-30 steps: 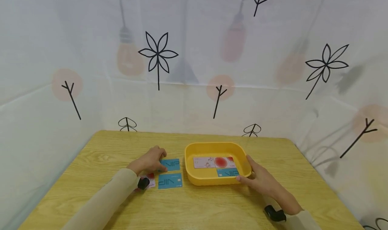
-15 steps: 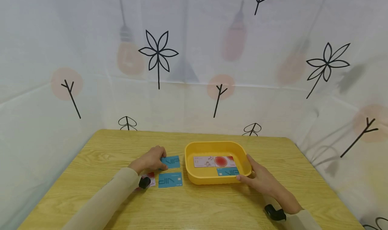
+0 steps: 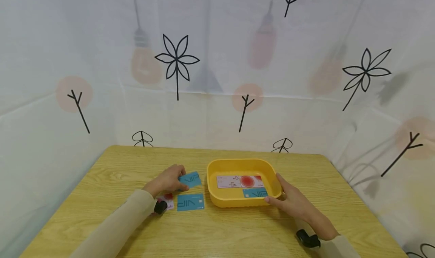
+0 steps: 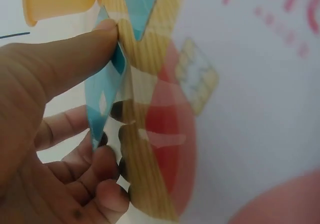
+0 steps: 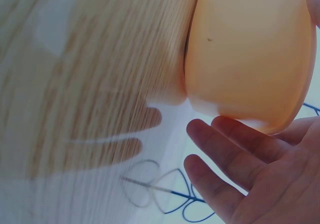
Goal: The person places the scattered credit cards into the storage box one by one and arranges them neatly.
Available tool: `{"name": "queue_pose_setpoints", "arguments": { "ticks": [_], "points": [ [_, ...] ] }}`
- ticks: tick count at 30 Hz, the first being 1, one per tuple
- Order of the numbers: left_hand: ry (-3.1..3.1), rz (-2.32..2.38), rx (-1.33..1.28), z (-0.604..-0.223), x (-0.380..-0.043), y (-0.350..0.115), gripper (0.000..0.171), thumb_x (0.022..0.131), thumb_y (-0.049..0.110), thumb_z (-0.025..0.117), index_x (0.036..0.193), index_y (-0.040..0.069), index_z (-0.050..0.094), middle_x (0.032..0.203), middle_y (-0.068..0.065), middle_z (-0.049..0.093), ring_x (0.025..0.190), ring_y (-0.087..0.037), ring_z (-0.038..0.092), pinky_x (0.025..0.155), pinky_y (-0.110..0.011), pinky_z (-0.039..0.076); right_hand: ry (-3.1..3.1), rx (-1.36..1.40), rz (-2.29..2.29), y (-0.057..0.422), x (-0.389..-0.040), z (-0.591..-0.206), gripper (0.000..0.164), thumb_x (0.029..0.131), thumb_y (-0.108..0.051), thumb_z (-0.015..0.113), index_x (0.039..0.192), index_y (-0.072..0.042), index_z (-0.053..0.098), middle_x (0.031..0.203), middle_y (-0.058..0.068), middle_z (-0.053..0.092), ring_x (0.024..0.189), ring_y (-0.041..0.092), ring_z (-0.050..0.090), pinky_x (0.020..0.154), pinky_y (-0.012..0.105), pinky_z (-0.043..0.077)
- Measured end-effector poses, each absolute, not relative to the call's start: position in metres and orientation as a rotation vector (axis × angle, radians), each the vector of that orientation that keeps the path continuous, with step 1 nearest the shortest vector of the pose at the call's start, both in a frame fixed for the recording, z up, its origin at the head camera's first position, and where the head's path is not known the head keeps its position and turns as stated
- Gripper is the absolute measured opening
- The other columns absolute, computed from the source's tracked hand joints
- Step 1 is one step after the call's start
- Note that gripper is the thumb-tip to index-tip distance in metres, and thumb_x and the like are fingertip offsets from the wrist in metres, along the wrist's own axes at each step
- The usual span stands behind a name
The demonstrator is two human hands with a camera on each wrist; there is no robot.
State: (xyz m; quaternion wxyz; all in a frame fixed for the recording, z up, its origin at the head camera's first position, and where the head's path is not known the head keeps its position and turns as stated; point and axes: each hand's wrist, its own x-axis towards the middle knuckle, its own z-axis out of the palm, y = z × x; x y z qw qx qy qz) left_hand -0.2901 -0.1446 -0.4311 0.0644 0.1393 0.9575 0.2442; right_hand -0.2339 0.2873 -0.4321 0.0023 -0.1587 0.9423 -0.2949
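Observation:
My left hand [image 3: 170,179] pinches a blue VIP card [image 3: 191,179] between thumb and fingers. In the left wrist view that card [image 4: 104,91] stands tilted, its edge under the thumb. A second blue VIP card [image 3: 190,202] lies flat on the table just in front. Partly hidden by the left wrist is a pink-and-red card [image 3: 168,201]. My right hand [image 3: 297,201] holds the right front corner of a yellow tray [image 3: 234,203], thumb at the front rim and fingers along the right side. The right wrist view shows several fingers spread near the tray's outer wall [image 5: 250,49].
Inside the tray lie a pale pink card [image 3: 228,181], a card with a red circle [image 3: 251,181] and a blue VIP card [image 3: 255,192]. Wood-grain table [image 3: 217,231] extends around them. A patterned white curtain [image 3: 217,122] hangs behind it.
The blue card in my left hand has tilted and come up from the table, its right end turning upward. The right hand and the tray have stayed in place.

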Motion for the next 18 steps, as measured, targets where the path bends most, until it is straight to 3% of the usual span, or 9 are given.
{"name": "queue_pose_setpoints", "arguments": {
  "ticks": [11, 18],
  "points": [
    [2.91, 0.758, 0.398, -0.433, -0.2883, -0.1446, 0.045, 0.078, 0.03, 0.08, 0.111, 0.011, 0.056, 0.099, -0.006, 0.048, 0.084, -0.02, 0.045, 0.076, -0.038, 0.044, 2.947, -0.481, -0.939, 0.286, -0.2338, -0.4323, 0.106, 0.082, -0.058, 0.064, 0.151, 0.003, 0.012, 0.145, 0.027, 0.035, 0.128, 0.043, 0.042, 0.099, 0.061, 0.034],
    [2.953, 0.787, 0.412, -0.4344, -0.2882, -0.145, 0.032, 0.083, 0.023, 0.075, 0.108, 0.01, 0.061, 0.098, -0.005, 0.052, 0.086, -0.02, 0.049, 0.079, -0.038, 0.045, 2.954, -0.496, -0.934, 0.2872, -0.2342, -0.4324, 0.105, 0.083, -0.058, 0.064, 0.15, 0.004, 0.013, 0.144, 0.027, 0.037, 0.126, 0.041, 0.045, 0.098, 0.059, 0.036]
  ]
}}
